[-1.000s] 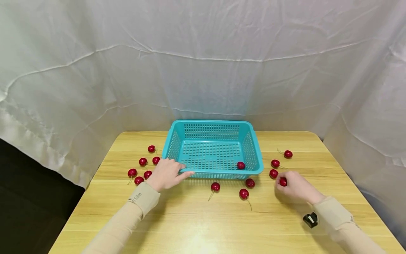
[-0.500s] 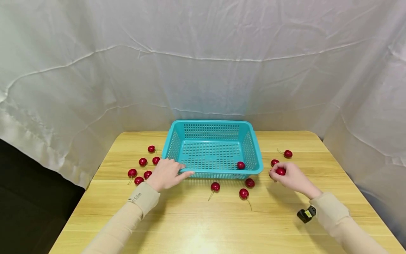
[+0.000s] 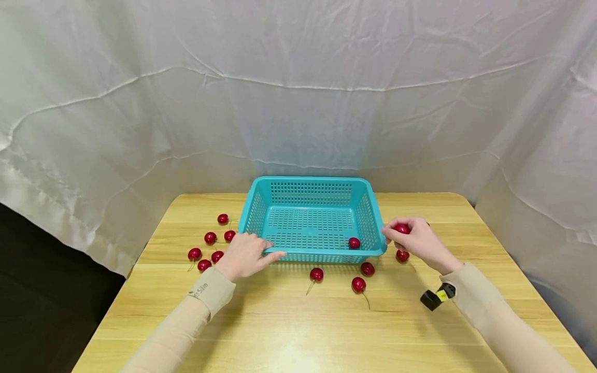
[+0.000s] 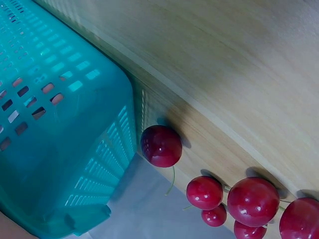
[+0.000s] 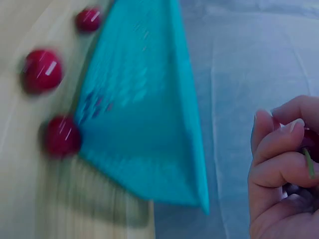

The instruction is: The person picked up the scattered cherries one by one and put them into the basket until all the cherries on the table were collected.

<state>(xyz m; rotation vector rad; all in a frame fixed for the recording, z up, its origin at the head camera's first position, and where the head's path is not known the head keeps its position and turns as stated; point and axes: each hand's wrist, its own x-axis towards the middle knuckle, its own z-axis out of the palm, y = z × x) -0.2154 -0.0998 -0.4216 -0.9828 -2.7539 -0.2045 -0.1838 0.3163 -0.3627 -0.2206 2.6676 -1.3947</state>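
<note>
In the head view a turquoise plastic basket (image 3: 308, 254) stands at the table's middle, with one red cherry (image 3: 354, 243) inside near its front right corner. My left hand (image 3: 244, 254) grips the basket's front left rim, thumb along the front and fingers over the inside; skin shows through the holes in the left wrist view. My right hand (image 3: 422, 241) holds a cherry (image 3: 402, 228) between thumb and fingers, raised beside the basket's right rim. A green stem (image 5: 308, 162) hangs from it in the right wrist view. Something dark and shiny (image 5: 298, 193) also shows in that palm.
Several cherries (image 3: 210, 238) lie left of the basket. In front lie three more, one a stemmed cherry (image 3: 358, 284). Another cherry (image 3: 402, 255) lies below my right hand, which hides part of the table's right side. Pale cloth (image 3: 308, 119) hangs behind the table (image 3: 298, 326).
My right hand has lifted a cherry from the right side of the table and carried it up and left towards the basket. The left hand and basket have stayed still.
</note>
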